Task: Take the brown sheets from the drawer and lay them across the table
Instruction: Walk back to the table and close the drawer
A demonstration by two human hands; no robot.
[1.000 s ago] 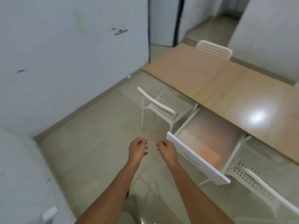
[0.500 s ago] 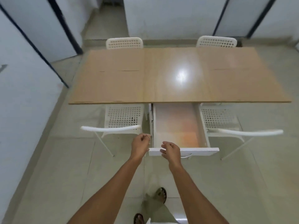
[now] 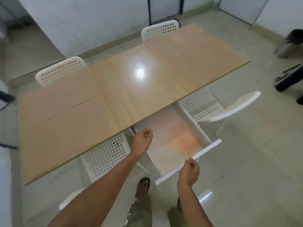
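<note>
The long wooden table (image 3: 131,95) carries a matte brown sheet (image 3: 62,118) over its left part and another brown sheet (image 3: 201,59) over its right part; the middle is bare and glossy. A white drawer (image 3: 203,153) stands pulled out from under the table's near edge. Its inside shows only a pale floor with an orange sheen. My left hand (image 3: 142,141) hovers over the drawer's left side, fingers loosely curled, holding nothing. My right hand (image 3: 189,172) grips the top edge of the drawer front.
Several white perforated chairs surround the table: two at the far side (image 3: 60,71) (image 3: 159,29), one tucked under on the left (image 3: 105,154), one on the right (image 3: 229,110). A metal bin (image 3: 288,45) stands far right. My sandalled foot (image 3: 143,185) is below the drawer.
The view swung from the wall to the table and closer. My left hand moved out over the open drawer, and my right hand shifted right along the drawer front.
</note>
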